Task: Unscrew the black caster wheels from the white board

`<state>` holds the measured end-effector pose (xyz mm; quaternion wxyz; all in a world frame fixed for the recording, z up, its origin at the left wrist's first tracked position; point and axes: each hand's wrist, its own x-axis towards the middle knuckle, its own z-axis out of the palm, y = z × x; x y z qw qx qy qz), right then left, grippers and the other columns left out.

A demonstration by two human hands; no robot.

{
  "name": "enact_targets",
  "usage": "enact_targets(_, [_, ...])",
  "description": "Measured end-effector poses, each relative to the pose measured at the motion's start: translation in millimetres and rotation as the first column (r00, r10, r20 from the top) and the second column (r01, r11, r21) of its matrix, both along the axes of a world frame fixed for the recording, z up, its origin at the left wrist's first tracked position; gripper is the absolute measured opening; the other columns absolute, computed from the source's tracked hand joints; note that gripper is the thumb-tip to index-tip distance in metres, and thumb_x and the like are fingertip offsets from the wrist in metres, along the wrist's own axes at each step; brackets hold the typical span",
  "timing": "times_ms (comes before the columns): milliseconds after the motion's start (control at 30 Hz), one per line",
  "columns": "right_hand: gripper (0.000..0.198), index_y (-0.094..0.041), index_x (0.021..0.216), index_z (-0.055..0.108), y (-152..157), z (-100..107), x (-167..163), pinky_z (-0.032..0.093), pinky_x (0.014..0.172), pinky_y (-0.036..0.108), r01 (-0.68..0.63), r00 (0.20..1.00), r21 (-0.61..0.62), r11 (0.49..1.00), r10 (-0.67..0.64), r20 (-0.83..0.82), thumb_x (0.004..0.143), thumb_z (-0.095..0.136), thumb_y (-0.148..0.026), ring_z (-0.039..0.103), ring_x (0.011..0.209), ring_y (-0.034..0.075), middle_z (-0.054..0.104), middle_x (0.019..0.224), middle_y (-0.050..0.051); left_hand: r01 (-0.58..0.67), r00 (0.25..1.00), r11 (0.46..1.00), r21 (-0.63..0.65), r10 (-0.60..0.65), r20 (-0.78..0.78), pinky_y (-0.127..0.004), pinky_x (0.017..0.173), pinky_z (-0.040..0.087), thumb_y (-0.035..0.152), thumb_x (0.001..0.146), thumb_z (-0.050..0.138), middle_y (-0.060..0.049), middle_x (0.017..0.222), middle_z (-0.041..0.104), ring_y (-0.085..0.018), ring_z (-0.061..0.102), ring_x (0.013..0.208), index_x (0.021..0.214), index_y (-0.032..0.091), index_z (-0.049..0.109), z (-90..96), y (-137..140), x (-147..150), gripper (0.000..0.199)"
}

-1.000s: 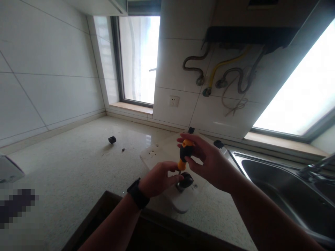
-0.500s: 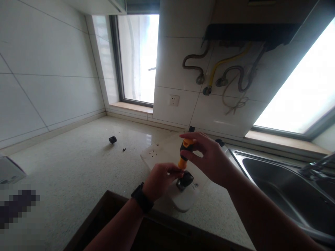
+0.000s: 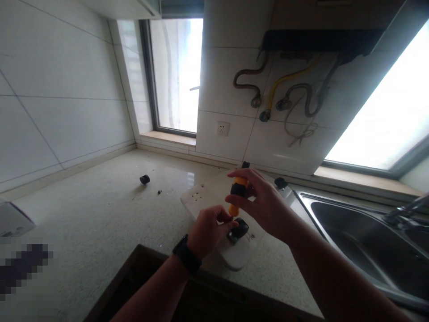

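Observation:
My right hand is closed around a yellow and black screwdriver, which stands nearly upright with its handle on top. Beneath the handle, the fingers of my left hand pinch together near the screwdriver's lower end; what they hold there is too small to make out. Close to those fingertips a black caster is seated on a white board-like panel. Another black caster shows at the panel's right corner, and a black part at its far edge. Several small holes dot the panel's left corner.
A loose black caster and a few small screws lie on the speckled counter. A steel sink is at the right. An open dark recess lies below the counter's front edge. A white box sits far left.
My right hand's fingers have shifted their grip on the screwdriver, which stands slightly more upright. My left hand has moved a little to the right, still pinching near the caster.

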<state>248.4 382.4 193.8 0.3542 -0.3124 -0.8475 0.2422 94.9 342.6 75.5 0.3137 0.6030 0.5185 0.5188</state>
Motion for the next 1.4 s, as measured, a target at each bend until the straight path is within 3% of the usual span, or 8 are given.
enact_targets(167, [0.054, -0.028, 0.135, 0.057, -3, 5, 1, 0.06, 0.086, 0.04, -0.041, 0.999, -0.157, 0.987, 0.035, -0.041, 0.084, 0.073, -0.029, 0.072, 0.091, 0.02, 0.07, 0.104, 0.004, -0.016, 1.0, 1.0, 0.01, 0.016, -0.001, -0.026, 0.065, 0.045, 0.027, 0.078, 0.082, 0.001, 0.074, 0.069, -0.013, 0.061, 0.068, 0.074, 0.018, 0.061, -1.5, 1, -1, 0.023])
enact_targets(267, [0.061, -0.024, 0.14, 0.051, -5, 6, 0, 0.058, 0.095, 0.042, -0.107, 0.993, -0.189, 0.976, 0.095, -0.072, 0.082, 0.067, -0.018, 0.072, 0.103, 0.022, 0.069, 0.114, 0.007, 0.002, 1.0, 1.0, 0.013, -0.002, 0.001, -0.027, 0.067, 0.046, 0.031, 0.077, 0.084, 0.0, 0.078, 0.07, -0.014, 0.062, 0.071, 0.078, 0.018, 0.062, -2.0, 1, -2, 0.026])
enact_targets(467, [0.048, -0.024, 0.123, 0.054, 0, -1, -1, 0.058, 0.09, 0.039, -0.244, 0.956, -0.234, 0.941, 0.193, -0.221, 0.078, 0.051, -0.007, 0.067, 0.108, 0.021, 0.062, 0.116, 0.006, 0.115, 0.993, 0.991, 0.075, -0.112, -0.037, -0.033, 0.087, 0.05, 0.027, 0.089, 0.073, -0.004, 0.104, 0.075, -0.018, 0.067, 0.094, 0.104, 0.024, 0.074, -1.5, -1, -8, 0.016])
enact_targets(633, [0.038, -0.029, 0.128, 0.057, -2, 0, 0, 0.054, 0.088, 0.04, -0.085, 0.996, -0.08, 0.993, 0.084, -0.022, 0.091, 0.057, -0.026, 0.06, 0.097, 0.018, 0.054, 0.119, 0.006, 0.126, 0.992, 0.989, 0.072, -0.127, 0.008, -0.033, 0.089, 0.052, 0.027, 0.088, 0.074, -0.003, 0.099, 0.076, -0.019, 0.07, 0.092, 0.094, 0.024, 0.078, -0.9, -1, -11, 0.007])
enact_targets(767, [0.054, -0.03, 0.137, 0.05, -8, 2, -1, 0.055, 0.08, 0.04, 0.006, 0.999, -0.076, 0.997, -0.002, 0.052, 0.088, 0.068, -0.045, 0.06, 0.092, 0.02, 0.058, 0.114, 0.007, 0.087, 0.996, 0.993, 0.085, -0.087, -0.003, -0.032, 0.084, 0.051, 0.024, 0.084, 0.078, -0.002, 0.094, 0.075, -0.018, 0.069, 0.089, 0.086, 0.022, 0.076, -0.9, 1, -9, 0.004])
enact_targets(1000, [0.048, -0.024, 0.13, 0.052, -5, -1, 2, 0.058, 0.077, 0.039, 0.046, 0.998, -0.084, 0.995, -0.049, -0.039, 0.087, 0.068, -0.036, 0.065, 0.082, 0.019, 0.063, 0.094, 0.004, 0.027, 0.999, 0.996, 0.088, -0.023, -0.039, -0.031, 0.082, 0.049, 0.024, 0.081, 0.081, -0.001, 0.088, 0.074, -0.017, 0.067, 0.084, 0.081, 0.021, 0.074, 0.2, 3, -5, 0.008])
enact_targets(1233, [0.056, -0.029, 0.135, 0.051, -4, -4, 4, 0.057, 0.091, 0.04, -0.093, 0.99, -0.132, 0.987, 0.077, -0.118, 0.083, 0.051, -0.009, 0.067, 0.108, 0.021, 0.064, 0.127, 0.007, -0.04, 0.999, 0.999, 0.026, 0.041, -0.028, -0.029, 0.07, 0.045, 0.031, 0.078, 0.083, -0.001, 0.079, 0.071, -0.015, 0.06, 0.071, 0.075, 0.018, 0.067, -0.4, 6, -1, 0.022])
enact_targets(1400, [0.053, -0.031, 0.14, 0.05, -7, 0, 1, 0.057, 0.087, 0.043, -0.024, 1.0, -0.06, 0.998, 0.025, 0.011, 0.088, 0.063, -0.028, 0.065, 0.093, 0.02, 0.058, 0.13, 0.009, -0.03, 0.999, 0.998, 0.05, 0.031, -0.023, -0.028, 0.067, 0.044, 0.034, 0.076, 0.085, -0.001, 0.076, 0.07, -0.014, 0.059, 0.069, 0.075, 0.018, 0.065, -1.6, 7, 0, 0.025])
